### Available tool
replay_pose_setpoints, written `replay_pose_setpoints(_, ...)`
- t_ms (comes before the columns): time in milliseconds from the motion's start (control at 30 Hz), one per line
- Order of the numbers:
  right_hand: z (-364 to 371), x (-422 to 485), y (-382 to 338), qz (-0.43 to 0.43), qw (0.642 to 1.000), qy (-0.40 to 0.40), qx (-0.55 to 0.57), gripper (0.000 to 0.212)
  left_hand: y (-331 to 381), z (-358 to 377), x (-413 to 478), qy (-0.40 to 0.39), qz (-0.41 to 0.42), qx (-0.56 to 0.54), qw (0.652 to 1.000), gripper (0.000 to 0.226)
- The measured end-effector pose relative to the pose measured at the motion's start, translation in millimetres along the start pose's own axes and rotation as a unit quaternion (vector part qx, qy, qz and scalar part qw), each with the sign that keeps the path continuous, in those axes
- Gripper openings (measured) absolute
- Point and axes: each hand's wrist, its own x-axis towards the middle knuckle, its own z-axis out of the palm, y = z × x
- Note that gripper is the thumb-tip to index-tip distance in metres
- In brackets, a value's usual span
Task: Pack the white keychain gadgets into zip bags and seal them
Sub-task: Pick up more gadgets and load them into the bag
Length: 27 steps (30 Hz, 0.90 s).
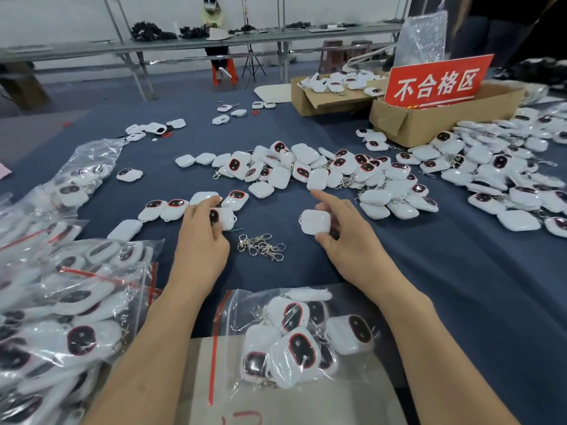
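On the bench (pixel 429 286), covered in dark blue cloth, the left hand (pixel 204 231) grips a white rounded-square plastic keychain gadget with a dark, red-rimmed oval face (pixel 223 217). Its fingers are curled round the piece, and its forefinger reaches forward onto a plain white gadget (pixel 201 197) lying just behind. The right hand (pixel 346 240) holds a second white gadget, blank side up (pixel 315 221), between thumb and curled fingers, with the forefinger stretched out toward the heap ahead. Between the two hands lies a small tangle of loose silver metal keyring clasps (pixel 260 247). Beyond them a broad heap of the same white gadgets (pixel 322 170) spreads across the middle of the bench, some face up and some face down. A larger heap (pixel 506 179) lies to the right. Close to the person, between the forearms, lies a clear plastic zip bag with a red seal strip (pixel 214 348), holding several gadgets. I cannot tell whether its strip is pressed closed. A pile of filled clear zip bags (pixel 61 302) lies at the left edge. At the far right stands a brown cardboard box (pixel 429 127) bearing a red sign with white characters (pixel 438 82). A second, shallower cardboard box (pixel 319 102) with gadgets in it stands just left of it.
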Motion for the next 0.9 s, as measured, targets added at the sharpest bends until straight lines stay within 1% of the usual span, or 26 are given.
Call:
replay_pose_setpoints(167,-1.9,1.9,-3.3,0.044,0.994,0.006,0.105,0.063,2.8,-1.6,-2.7,0.056,-0.008,0.058,0.997,0.042)
replay_pose_setpoints(233,-4.5,3.0,-6.1,0.047,0.991,0.009,0.127,0.06,7.6,-3.5,-3.3,0.076,0.016,0.034,0.996,0.039)
replay_pose_setpoints(300,-7.5,4.2,-9.0,0.048,0.988,0.009,0.149,0.057,13.4,-4.4,-2.2,0.073,0.051,0.006,0.996,0.035)
replay_pose_setpoints(367,-9.6,4.3,-11.4,0.056,0.983,0.005,0.172,0.055,18.9,-3.8,-2.1,0.045,0.064,-0.027,0.997,0.031)
replay_pose_setpoints(467,-10.8,3.2,-12.2,0.067,0.978,-0.005,0.198,0.051,25.6,-1.8,-7.5,-0.012,0.05,-0.087,0.995,0.025)
replay_pose_setpoints(533,-10.4,3.4,-13.1,0.061,0.976,-0.013,0.207,0.05,29.7,-1.0,-10.8,-0.06,0.043,-0.132,0.989,0.024)
replay_pose_setpoints(667,-8.1,6.2,-15.7,0.014,0.966,-0.041,0.255,0.048,43.2,2.4,-11.6,-0.184,0.039,-0.223,0.956,0.024)
replay_pose_setpoints(733,-7.5,7.2,-16.3,-0.009,0.956,-0.056,0.289,0.048,49.0,7.9,-13.2,-0.227,0.032,-0.267,0.936,0.025)
replay_pose_setpoints(767,-6.5,7.6,-16.1,-0.017,0.951,-0.058,0.303,0.049,50.7,10.4,-14.6,-0.243,0.027,-0.292,0.925,0.025)
replay_pose_setpoints(833,-3.3,9.0,-16.4,-0.015,0.947,-0.054,0.318,0.049,51.9,13.2,-17.2,-0.263,0.013,-0.328,0.907,0.033)
replay_pose_setpoints(867,-1.0,9.5,-16.6,-0.004,0.946,-0.049,0.321,0.046,51.3,14.2,-17.3,-0.262,0.014,-0.33,0.907,0.035)
replay_pose_setpoints(900,1.3,10.2,-16.0,0.011,0.944,-0.043,0.326,0.042,51.0,14.8,-17.2,-0.25,0.023,-0.318,0.914,0.035)
